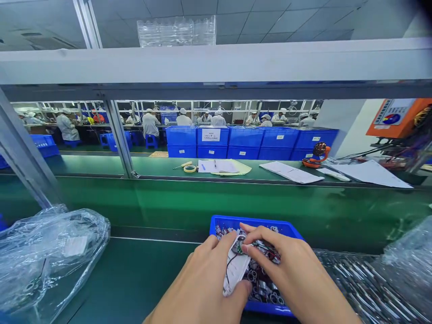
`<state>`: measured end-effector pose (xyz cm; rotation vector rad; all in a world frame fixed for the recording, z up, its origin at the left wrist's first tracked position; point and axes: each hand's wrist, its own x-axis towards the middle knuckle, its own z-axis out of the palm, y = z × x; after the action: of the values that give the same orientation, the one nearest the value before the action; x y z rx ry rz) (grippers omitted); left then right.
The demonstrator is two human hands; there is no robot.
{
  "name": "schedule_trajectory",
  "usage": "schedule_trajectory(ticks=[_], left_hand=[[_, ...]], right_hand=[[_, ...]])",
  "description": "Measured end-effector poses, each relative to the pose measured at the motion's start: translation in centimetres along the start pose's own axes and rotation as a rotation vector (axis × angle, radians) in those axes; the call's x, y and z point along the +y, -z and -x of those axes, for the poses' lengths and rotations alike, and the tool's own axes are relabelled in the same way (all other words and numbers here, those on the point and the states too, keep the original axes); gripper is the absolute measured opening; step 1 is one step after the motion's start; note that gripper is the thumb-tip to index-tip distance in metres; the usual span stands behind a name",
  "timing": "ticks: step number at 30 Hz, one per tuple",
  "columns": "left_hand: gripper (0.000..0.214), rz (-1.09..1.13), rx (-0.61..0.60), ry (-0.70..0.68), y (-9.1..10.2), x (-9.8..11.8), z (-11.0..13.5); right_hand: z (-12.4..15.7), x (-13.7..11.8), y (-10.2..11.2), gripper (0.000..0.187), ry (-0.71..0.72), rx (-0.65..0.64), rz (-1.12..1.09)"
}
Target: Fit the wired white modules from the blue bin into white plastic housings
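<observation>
A white plastic housing (pixel 235 270) with a thin dark wire inside is gripped by my left hand (pixel 209 274), fingers along one side and thumb at its lower end. At the housing's upper end sits a small round green circuit board (pixel 240 247). My right hand (pixel 280 252) pinches this board between thumb and fingertips, and thin wires trail beneath that hand. Both hands are over a blue bin (pixel 266 307), which holds many small metal ring-shaped parts (pixel 265 285). My right hand and forearm hide part of the bin.
Clear plastic bags (pixel 50 256) lie at the left. Clear plastic trays (pixel 364 283) stand at the right. On the shelf behind are a notebook (pixel 218 166), a tape roll (pixel 189 168), papers (pixel 292 172) and an orange tool (pixel 316 155). Farther back, blue crates (pixel 212 137) stand before seated people.
</observation>
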<state>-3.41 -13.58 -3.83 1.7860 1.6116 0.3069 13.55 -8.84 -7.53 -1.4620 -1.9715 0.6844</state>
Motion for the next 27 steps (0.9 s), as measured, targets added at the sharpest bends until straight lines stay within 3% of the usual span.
schedule_trajectory(ticks=[9, 16, 21, 24, 27], left_hand=[[0.061, -0.031, 0.010, -0.050, -0.4, -0.6, -0.3], [0.055, -0.077, -0.019, -0.039, -0.3, 0.2, -0.1], [0.048, -0.119, 0.002, -0.055, -0.9, 0.2, -0.3], [0.050, -0.126, 0.019, -0.076, -1.1, 0.1, -0.5], [0.057, -0.122, 0.022, -0.095, -1.1, 0.2, -0.4]], right_hand=[[-0.1, 0.3, -1.3, 0.021, -0.014, -0.065, 0.022], [0.1, -0.6, -1.6, 0.018, -0.079, -0.108, 0.318], [0.3, -1.0, -1.9, 0.017, -0.080, -0.110, 0.385], [0.6, -0.8, -1.9, 0.018, -0.036, -0.062, 0.403], [0.8, -0.6, -1.9, 0.019, 0.057, 0.064, 0.419]])
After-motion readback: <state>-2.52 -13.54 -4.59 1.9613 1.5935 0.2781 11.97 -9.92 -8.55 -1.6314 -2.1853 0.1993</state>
